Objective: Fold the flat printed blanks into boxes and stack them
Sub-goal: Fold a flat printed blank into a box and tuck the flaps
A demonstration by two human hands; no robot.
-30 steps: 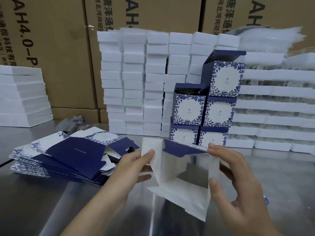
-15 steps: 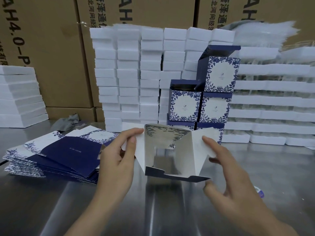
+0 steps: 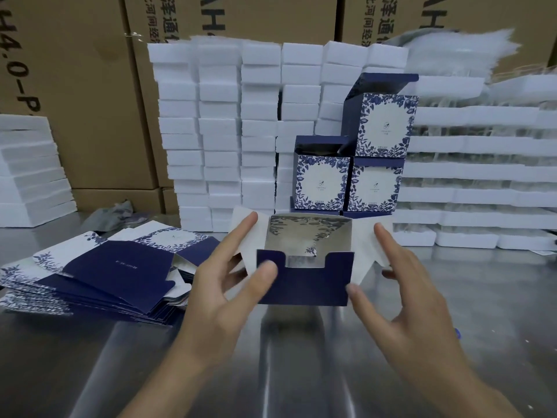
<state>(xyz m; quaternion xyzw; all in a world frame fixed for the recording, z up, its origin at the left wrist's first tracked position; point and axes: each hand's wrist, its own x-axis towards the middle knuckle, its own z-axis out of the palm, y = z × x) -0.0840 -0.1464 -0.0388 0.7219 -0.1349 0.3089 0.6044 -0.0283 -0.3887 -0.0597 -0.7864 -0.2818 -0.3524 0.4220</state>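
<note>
A half-formed box (image 3: 304,282) sits between my hands, its open end facing me: a navy notched flap stands in front, the inside is silver, and white side flaps splay out left and right. My left hand (image 3: 223,285) holds its left side, thumb on the navy flap and fingers on the left white flap. My right hand (image 3: 401,297) holds the right side, thumb at the flap's lower right corner. A pile of flat printed blanks (image 3: 99,270) lies to the left. Behind stands a stack of folded blue-and-white boxes (image 3: 352,164).
The work surface is a shiny steel table (image 3: 286,372). White foam blocks (image 3: 229,131) are stacked in columns at the back, more foam trays (image 3: 482,176) at the right and foam slabs (image 3: 27,170) at the left. Brown cartons (image 3: 90,86) form the back wall.
The blank has been turned and opened into a box shape, and its navy notched flap has swung up toward me. Both hands shifted to its sides.
</note>
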